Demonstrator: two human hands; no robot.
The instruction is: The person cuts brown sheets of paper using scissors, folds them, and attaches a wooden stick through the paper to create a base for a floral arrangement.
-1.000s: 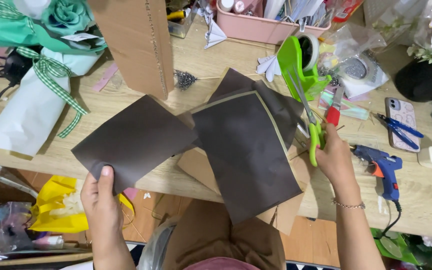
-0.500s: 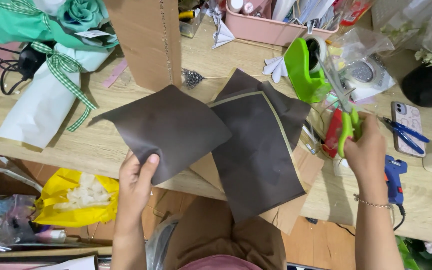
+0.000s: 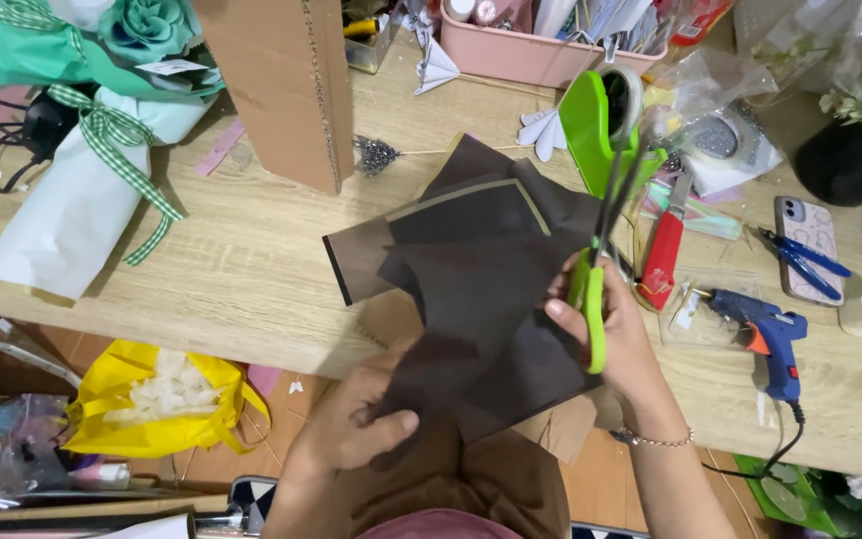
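My left hand pinches the near corner of a dark brown wrapping sheet that lies folded over the front edge of the wooden table. My right hand grips green-handled scissors by the handles, blades pointing away, and its fingers also touch the right edge of the brown sheet. The sheet has a pale gold border and overlaps itself in several layers.
A tall cardboard piece stands at the back. A white and green bouquet wrap with checked ribbon lies left. A green tape dispenser, red cutter, blue glue gun, phone and pink tray sit right. A yellow bag lies below.
My left hand has swung the brown sheet from the left in over the other layers. My right hand has carried the scissors left, up against the sheet's right edge.
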